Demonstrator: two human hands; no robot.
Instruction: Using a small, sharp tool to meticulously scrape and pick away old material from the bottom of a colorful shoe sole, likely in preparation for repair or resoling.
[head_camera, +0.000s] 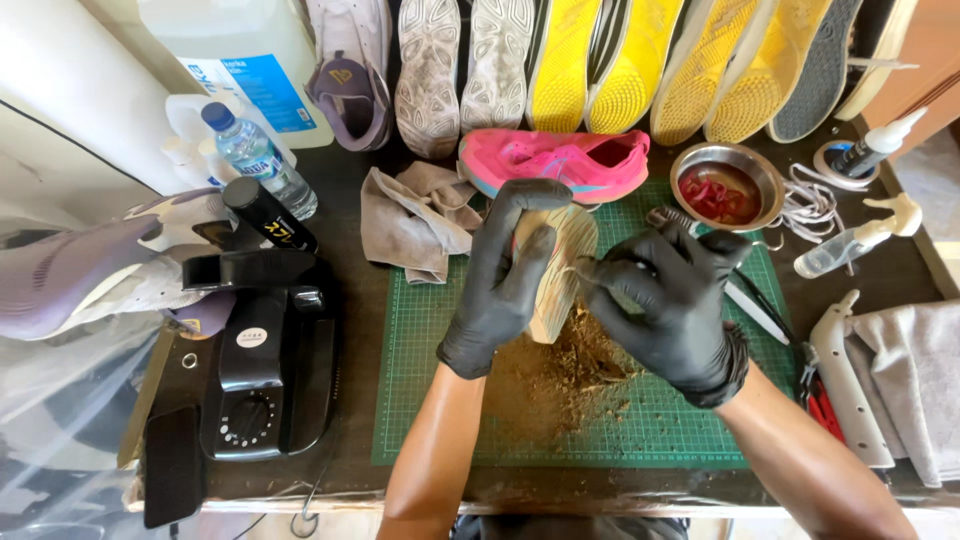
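- At far left, a grey-and-white shoe (80, 270) lying on its side, next to a black machine (262, 360) with a round dial.
- Behind these, a clear water bottle (258, 160) with a blue cap and a black spray can (268, 215), standing just beside each other.
- Left of centre, a crumpled grey cloth (415, 220) on the dark table (350, 400), touching the edge of the green cutting mat (690, 430).
- Left hand (505, 275), in a black glove, fingers clamped around a dirty shoe sole (555, 270), held upright above the mat's middle.
- Directly beneath, a heap of brown dirt (560, 375) on the mat.
- Behind the hands, a pink shoe (560, 160) lying at the mat's far edge.
- Right hand (670, 300), also black-gloved, fingers curled together, fingertips touching the sole's right edge; whether pinching anything, cannot tell.
- Further right, a small metal bowl (728, 185) with red liquid, then a small spray bottle (850, 240) lying on its side.
- At far right, a folded grey towel (915, 380).
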